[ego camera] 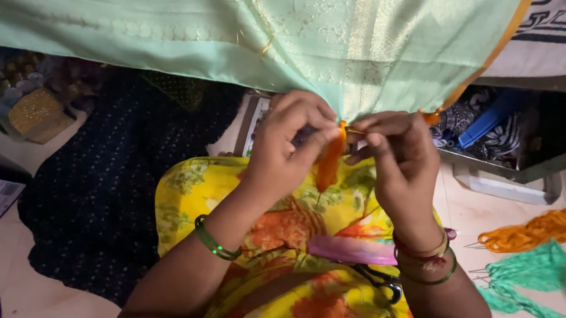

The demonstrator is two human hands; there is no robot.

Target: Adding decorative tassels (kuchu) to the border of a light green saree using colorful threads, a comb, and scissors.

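We've got the left hand [289,146] pinching an orange tassel [330,163] at centre frame, on the hem of the pale green cloth [367,45]; the right hand [399,150] is closed on its thread; one tassel [430,116] looks finished just right; orange thread bundles [532,230] lower right suggest more remain.

Both hands [347,146] raised, close together (fingers [320,134] pinched)
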